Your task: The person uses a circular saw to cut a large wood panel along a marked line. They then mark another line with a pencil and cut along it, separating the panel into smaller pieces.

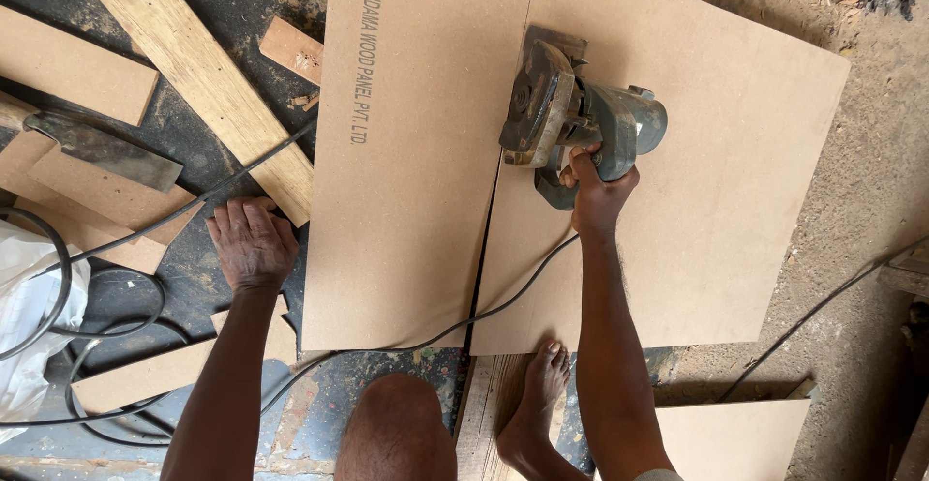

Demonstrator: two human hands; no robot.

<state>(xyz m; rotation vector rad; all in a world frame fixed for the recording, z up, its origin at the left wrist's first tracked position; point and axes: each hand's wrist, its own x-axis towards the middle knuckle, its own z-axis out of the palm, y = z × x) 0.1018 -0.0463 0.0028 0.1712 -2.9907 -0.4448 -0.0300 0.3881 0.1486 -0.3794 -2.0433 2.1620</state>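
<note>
So, person crouched over a big brown fibreboard sheet [697, 200] laid flat on the floor, w/ a circular saw [571, 118] sitting on it roughly mid-sheet. Right hand [595, 191] is wrapped tight round the saw's handle on its near side, fingers fully closed on the grip. Saw blade guard sits at the far end of a cut line [489, 239] that runs from the near edge of the sheet up to the tool; cut is already open, dark gap showing between the two parts. Black power cable [503, 302] trails from the saw back over the sheet towards the near left. Left hand [254, 244] is flat, palm down, fingers spread a bit, holding nothing, resting on the dark floor just left of the sheet, fingertips touching a pale wood plank [208, 89] that lies diagonally. Bare foot [537, 404] planted at the sheet's near edge, right by the cut. Offcuts [73, 75] & a white bag [29, 326] further left
</note>
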